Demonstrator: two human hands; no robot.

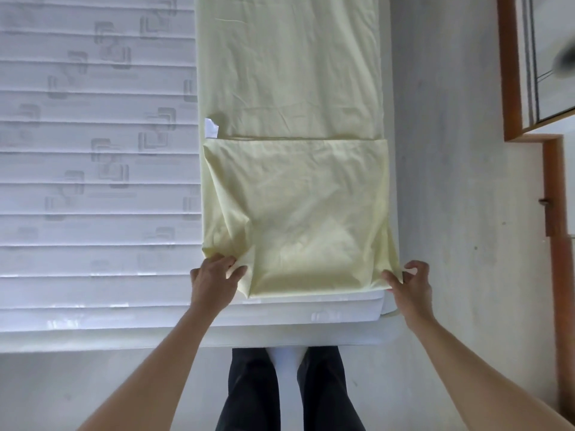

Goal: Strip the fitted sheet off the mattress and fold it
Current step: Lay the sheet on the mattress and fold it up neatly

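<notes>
While both hands (214, 275) pinch sheet (292, 213) corners.

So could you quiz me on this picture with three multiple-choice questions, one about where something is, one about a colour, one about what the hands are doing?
1. Where does the sheet lie on the mattress?
A. along its right side
B. across its left half
C. on the floor

2. What colour is the sheet?
A. dark blue
B. pale yellow-green
C. red

3. What are the hands doing?
A. hanging idle
B. both pinching the sheet's near corners
C. one holding a pillow

Answers: 1 A, the sheet runs along the right edge of the mattress. 2 B, its cloth looks pale yellow-green. 3 B, the left hand and right hand each grip a near corner.
</notes>
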